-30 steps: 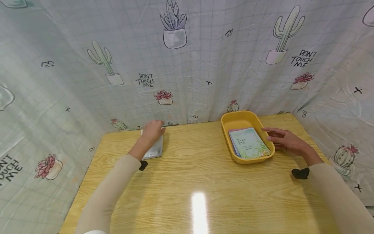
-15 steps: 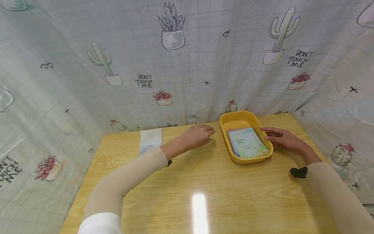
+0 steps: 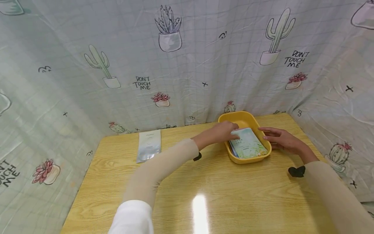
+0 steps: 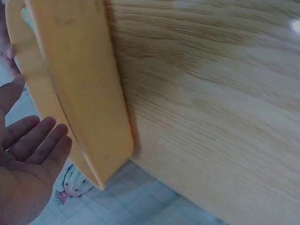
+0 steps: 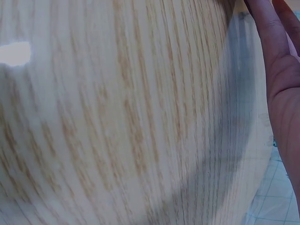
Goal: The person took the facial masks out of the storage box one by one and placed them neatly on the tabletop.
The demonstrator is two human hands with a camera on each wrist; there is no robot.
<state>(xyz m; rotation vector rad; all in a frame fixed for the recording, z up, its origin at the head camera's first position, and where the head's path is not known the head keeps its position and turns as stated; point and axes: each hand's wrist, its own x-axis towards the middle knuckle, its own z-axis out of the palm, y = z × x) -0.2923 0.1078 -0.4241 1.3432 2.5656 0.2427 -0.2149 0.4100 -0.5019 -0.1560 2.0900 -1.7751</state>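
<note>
A yellow plastic bin (image 3: 248, 161) stands at the back right of the table with a small stack of flat sachets in it. The top sachet (image 3: 250, 145) is pale green with printed grass and flowers. My left hand (image 3: 219, 133) reaches over the bin's left rim, its fingertips above the near-left part of the stack. In the left wrist view that hand (image 4: 30, 161) has loosely bent fingers and an unfilled palm beside the bin wall (image 4: 86, 84). The fingers of my right hand (image 3: 284, 140) lie along the bin's right rim; only part of this hand (image 5: 286, 89) shows in the right wrist view.
A silver-and-white sachet (image 3: 149, 146) lies flat at the back left of the wooden table (image 3: 175, 182). A curtain (image 3: 187, 65) printed with cacti hangs right behind the table and along both sides.
My left hand has left the silver-and-white sachet at the back left and swung right, over to the bin. The right hand keeps its place at the rim. The view has shifted slightly.
</note>
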